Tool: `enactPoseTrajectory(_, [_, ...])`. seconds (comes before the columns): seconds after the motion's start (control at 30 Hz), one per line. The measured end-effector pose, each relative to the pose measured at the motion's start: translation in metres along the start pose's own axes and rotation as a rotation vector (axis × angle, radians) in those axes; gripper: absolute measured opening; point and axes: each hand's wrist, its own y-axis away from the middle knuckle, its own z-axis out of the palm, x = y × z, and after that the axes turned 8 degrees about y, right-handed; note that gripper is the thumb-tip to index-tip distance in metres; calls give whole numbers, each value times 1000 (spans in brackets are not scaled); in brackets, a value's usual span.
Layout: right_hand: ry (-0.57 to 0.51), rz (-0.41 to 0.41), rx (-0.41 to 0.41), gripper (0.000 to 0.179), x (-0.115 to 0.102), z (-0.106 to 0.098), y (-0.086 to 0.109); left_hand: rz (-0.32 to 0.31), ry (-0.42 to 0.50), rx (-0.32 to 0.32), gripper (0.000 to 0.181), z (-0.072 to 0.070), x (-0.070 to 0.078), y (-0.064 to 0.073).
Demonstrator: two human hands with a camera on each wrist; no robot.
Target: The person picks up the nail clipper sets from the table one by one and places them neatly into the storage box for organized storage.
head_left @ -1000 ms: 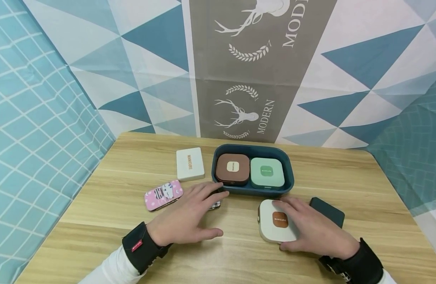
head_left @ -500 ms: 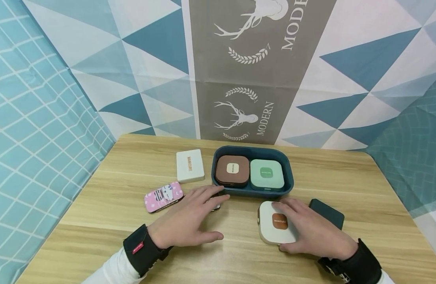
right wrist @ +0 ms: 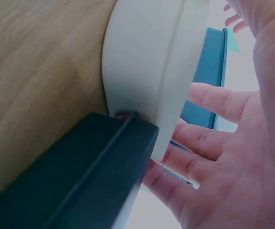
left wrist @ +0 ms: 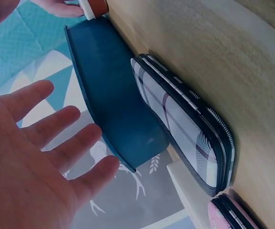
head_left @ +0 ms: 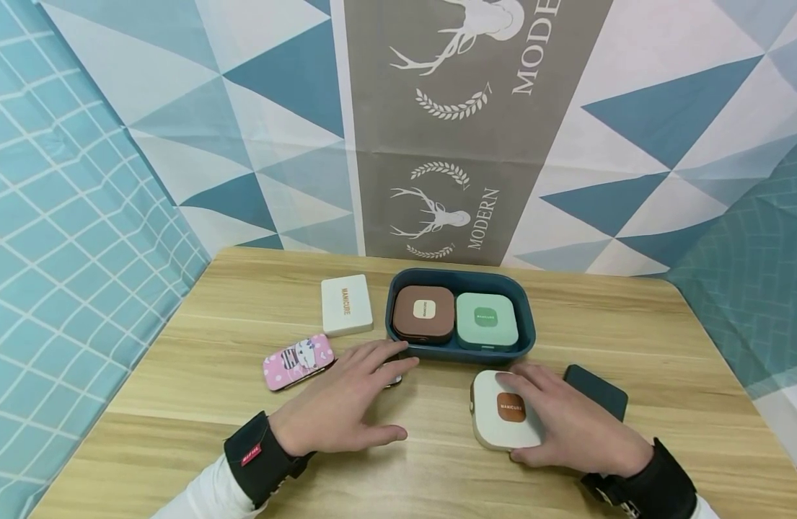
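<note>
My left hand (head_left: 346,404) is held over a plaid case (left wrist: 185,129), its fingers spread and holding nothing; the fingertips overlap the near rim of a navy tray (head_left: 463,353) in the head view. The hand hides most of the plaid case there. My right hand (head_left: 570,425) rests over the right part of a square cream manicure case (head_left: 495,414), fingers extended across its top and thumb at the near right edge. Its fingers (right wrist: 218,102) look straight and relaxed beside the cream case in the right wrist view. A dark green case (head_left: 596,391) lies partly behind this hand.
In the tray sit a brown manicure case (head_left: 407,321) and a mint green one (head_left: 502,328). A flat white manicure box (head_left: 336,321) stands left of the tray. Nearer lies a pink cat-print case (head_left: 284,367). A patterned cloth (head_left: 294,180) hangs behind the wooden table (head_left: 197,404).
Both hands and all the cases keep their places. The head view has shifted slightly, so the scene sits a little lower in the frame.
</note>
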Motion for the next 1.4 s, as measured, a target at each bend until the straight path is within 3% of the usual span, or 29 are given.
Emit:
enactPoseTrajectory(0.37, [12, 11, -12, 100, -3, -4, 3, 2, 7, -1, 92, 1, 0, -1])
enactPoseTrajectory(0.93, [30, 16, -2, 98, -15, -26, 9, 11, 6, -4, 92, 2, -2, 0])
enactPoseTrajectory(1.4, [80, -66, 122, 94, -16, -40, 13, 7, 5, -3, 93, 1, 1, 0])
